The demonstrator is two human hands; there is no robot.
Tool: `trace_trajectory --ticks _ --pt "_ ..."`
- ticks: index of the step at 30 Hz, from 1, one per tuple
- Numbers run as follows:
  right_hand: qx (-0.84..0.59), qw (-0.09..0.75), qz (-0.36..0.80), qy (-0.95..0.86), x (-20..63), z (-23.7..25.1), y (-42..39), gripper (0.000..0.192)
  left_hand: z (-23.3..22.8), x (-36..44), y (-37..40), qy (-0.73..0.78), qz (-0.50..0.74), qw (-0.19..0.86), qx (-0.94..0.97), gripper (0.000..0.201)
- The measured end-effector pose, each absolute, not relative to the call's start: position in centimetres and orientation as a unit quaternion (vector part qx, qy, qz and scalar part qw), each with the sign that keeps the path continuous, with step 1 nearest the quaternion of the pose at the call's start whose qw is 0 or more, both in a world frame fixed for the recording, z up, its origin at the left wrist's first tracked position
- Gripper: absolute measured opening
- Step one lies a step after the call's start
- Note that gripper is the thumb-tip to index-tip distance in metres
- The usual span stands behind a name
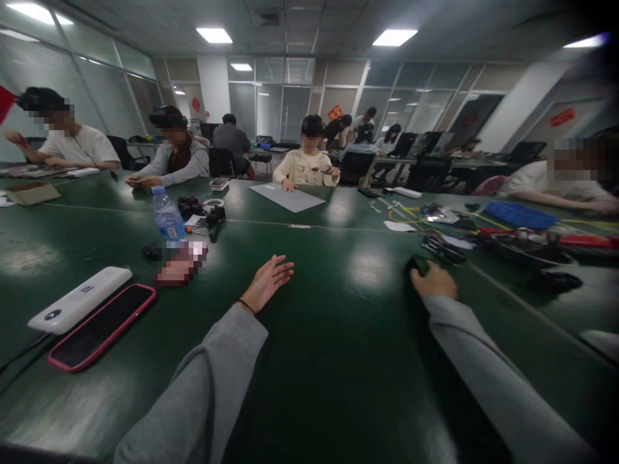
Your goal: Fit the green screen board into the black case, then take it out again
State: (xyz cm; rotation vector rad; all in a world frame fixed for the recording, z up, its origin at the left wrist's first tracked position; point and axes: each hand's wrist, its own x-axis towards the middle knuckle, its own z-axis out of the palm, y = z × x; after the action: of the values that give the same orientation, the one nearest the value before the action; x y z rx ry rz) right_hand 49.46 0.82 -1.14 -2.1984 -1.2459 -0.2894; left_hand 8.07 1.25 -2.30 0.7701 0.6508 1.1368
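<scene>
My left hand [267, 281] hovers flat over the dark green table [338, 335], fingers spread, with nothing in it. My right hand [434, 281] is curled over a small dark object [416, 263] lying on the table; only the object's far edge shows. Both my arms wear grey sleeves. A pile of tools and cables [442, 248] lies just beyond my right hand.
A phone in a pink case [102, 325] and a white power bank [80, 298] lie at the left. A water bottle [167, 216] stands further back. A blue tray [520, 214] sits at the right. Several people sit around the table's far side.
</scene>
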Motion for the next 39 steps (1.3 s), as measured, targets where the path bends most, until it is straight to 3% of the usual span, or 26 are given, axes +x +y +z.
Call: trace_trajectory --ticks 5,11,15,30,39 --pt "-0.680 0.301 -0.070 -0.665 33.6 -3.7 3.5 0.051 -2.4 8.0 1.5 0.355 0.553 0.636 0.405 0.034" --pt "-0.491 0.353 0.018 -0.796 21.6 -3.4 -1.4 0.052 -3.0 7.9 2.0 0.354 0.622 0.575 0.397 0.029" --pt "-0.497 0.375 0.027 -0.782 21.9 -3.2 -3.4 0.060 -3.5 7.4 2.6 0.347 0.616 0.583 0.400 0.030" --pt "-0.508 0.447 0.106 -0.729 24.2 -3.9 -3.1 0.039 -4.2 7.0 3.1 0.362 0.584 0.583 0.434 0.034" --pt "-0.513 0.546 0.043 -0.660 24.5 -3.5 -2.9 0.040 -2.7 8.1 1.7 0.398 0.526 0.607 0.444 0.051"
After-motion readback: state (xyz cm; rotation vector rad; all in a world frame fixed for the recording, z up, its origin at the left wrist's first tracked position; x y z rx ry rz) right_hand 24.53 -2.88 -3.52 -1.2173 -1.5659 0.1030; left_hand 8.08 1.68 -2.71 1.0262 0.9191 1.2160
